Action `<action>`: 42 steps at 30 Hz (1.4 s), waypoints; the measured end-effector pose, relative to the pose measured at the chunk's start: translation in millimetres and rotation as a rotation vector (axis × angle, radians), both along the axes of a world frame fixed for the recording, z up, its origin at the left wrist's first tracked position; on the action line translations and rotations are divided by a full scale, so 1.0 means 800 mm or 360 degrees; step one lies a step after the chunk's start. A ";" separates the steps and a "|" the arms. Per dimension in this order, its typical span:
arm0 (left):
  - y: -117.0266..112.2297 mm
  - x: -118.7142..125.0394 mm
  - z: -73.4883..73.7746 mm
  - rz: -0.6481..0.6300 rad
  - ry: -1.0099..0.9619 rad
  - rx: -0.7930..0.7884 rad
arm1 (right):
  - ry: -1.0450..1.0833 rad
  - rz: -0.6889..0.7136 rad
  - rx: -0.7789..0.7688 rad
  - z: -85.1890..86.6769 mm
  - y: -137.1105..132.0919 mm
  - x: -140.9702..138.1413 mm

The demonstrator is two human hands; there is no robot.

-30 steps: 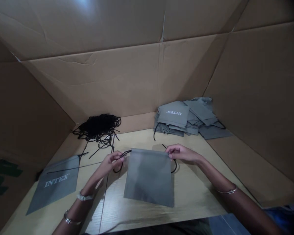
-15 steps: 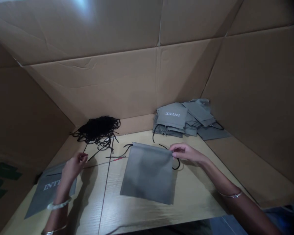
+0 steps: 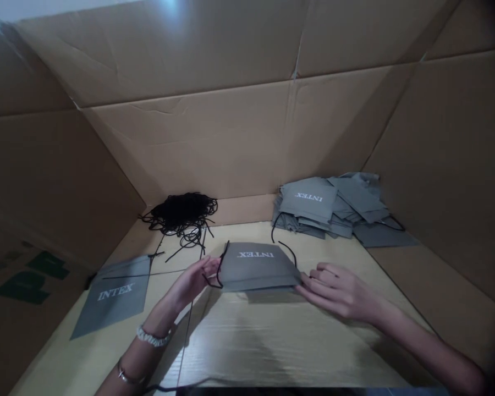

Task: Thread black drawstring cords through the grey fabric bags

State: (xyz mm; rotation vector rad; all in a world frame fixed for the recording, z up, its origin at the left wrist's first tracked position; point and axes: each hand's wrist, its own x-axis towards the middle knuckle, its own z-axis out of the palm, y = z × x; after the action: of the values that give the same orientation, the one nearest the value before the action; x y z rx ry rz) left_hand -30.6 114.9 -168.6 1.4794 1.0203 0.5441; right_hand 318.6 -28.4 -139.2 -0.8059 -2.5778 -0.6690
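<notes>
A grey drawstring pouch (image 3: 259, 274) printed INTEX is held out between my two hands, tilted so that it looks short. My left hand (image 3: 200, 278) is closed at the pouch's left edge, its fingertips partly behind the fabric and a black cord looping past them. At the near right corner, my right hand (image 3: 338, 289) pinches the fabric between thumb and fingers. Black cord ends hang from both sides of the pouch. Another INTEX pouch (image 3: 117, 291) lies flat at the left, a black cord at its top.
A tangled heap of black cords (image 3: 181, 212) lies at the back left. Several grey pouches (image 3: 325, 203) are piled at the back right. Cardboard walls (image 3: 210, 132) enclose the back and sides of the wooden table (image 3: 226, 341). A dark cord lies along the near edge.
My left hand has come rightward to the pouch and closed on its edge. The pouch has been turned, so the INTEX print now shows. My right hand has shifted to its near corner.
</notes>
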 end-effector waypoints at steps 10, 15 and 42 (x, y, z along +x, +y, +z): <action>-0.003 -0.048 -0.004 0.0280 0.0967 0.0570 | -0.0081 -0.0054 -0.0288 -0.105 -0.008 -0.028; 0.012 -0.112 0.004 0.0548 0.1759 0.0525 | 0.0087 -0.0121 -0.0518 -0.110 -0.012 -0.027; -0.046 -0.040 0.002 -0.0323 0.1437 0.0809 | 0.0383 -0.0515 -0.1009 -0.083 0.019 -0.081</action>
State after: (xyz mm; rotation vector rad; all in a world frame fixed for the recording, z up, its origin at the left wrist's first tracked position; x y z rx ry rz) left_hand -62.9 78.4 -167.3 2.3483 1.4474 -0.0637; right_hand 253.7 -13.1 -205.9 -1.4160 -2.4604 0.1942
